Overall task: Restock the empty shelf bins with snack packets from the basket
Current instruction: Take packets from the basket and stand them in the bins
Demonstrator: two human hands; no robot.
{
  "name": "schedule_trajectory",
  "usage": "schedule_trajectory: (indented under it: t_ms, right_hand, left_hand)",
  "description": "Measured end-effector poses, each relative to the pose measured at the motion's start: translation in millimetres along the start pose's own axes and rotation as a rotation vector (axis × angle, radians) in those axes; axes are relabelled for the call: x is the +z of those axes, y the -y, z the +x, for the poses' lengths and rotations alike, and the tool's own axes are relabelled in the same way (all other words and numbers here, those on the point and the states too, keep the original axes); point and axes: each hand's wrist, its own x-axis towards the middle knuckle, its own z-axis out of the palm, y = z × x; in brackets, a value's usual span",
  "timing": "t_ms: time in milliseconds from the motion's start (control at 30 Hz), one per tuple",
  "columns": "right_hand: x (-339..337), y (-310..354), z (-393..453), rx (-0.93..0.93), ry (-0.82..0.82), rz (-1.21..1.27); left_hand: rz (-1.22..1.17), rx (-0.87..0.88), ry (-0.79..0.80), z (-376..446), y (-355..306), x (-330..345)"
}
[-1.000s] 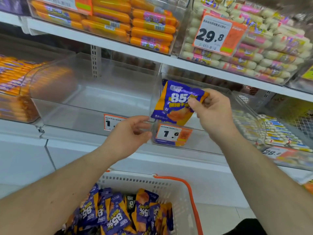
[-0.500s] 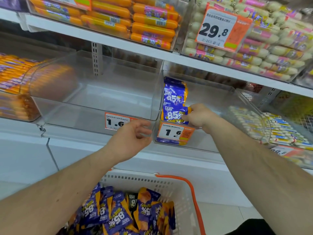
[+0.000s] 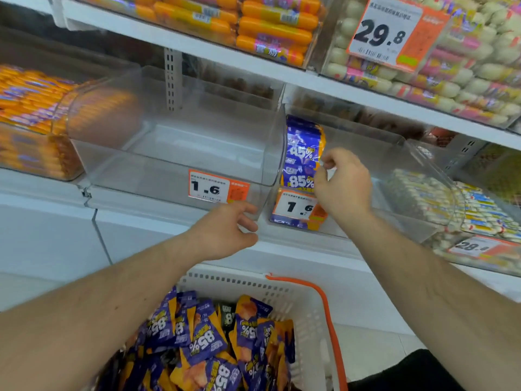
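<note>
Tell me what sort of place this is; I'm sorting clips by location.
Most likely a shop's snack aisle: price tags hang on clear bins on white shelves, and a basket of packets sits below for restocking.

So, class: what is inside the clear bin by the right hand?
Purple packets stand at the left side of the bin. The right hand and the price tag cover part of them.

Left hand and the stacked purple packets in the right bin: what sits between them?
In the head view, the clear front corner of the empty bin and a 1.6 price tag separate the left hand from the purple packets.
</note>
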Motion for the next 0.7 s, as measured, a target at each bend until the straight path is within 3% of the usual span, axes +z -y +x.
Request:
schedule_trajectory:
  t_ms: [67,133,200,267,333,433,500,700]
  right_hand:
    - [10,15,-31,-0.343,-0.074,0.107]
    - [29,20,-67,-0.404,0.065,0.177]
    - [54,13,-102,-0.252,0.364,0.179]
    - [78,1,-131,-0.086,0.766,0.095]
    - [98,-9,-156,-0.055,1.089,-0.084]
    - [119,-23,-192,-0.076,1.357,-0.276]
    - [133,-34,-212,-0.036,1.425,-0.315]
    - [145,-53,-237,0.138,1.430,-0.261]
  left_hand:
    - [0.089,-0.021,0.072,-3,4,0]
    - [0.193,-0.038,0.158,-6,8,2]
    - [0.301,-0.057,0.251,-8,11,4]
    - [0.382,-0.075,0.341,-11,15,7]
    - [0.450,-0.086,0.415,-13,18,7]
    - [0.504,-0.105,0.487,-14,22,7]
    - [0.530,-0.105,0.505,-14,24,7]
    - [0.596,-0.106,0.552,-14,28,7]
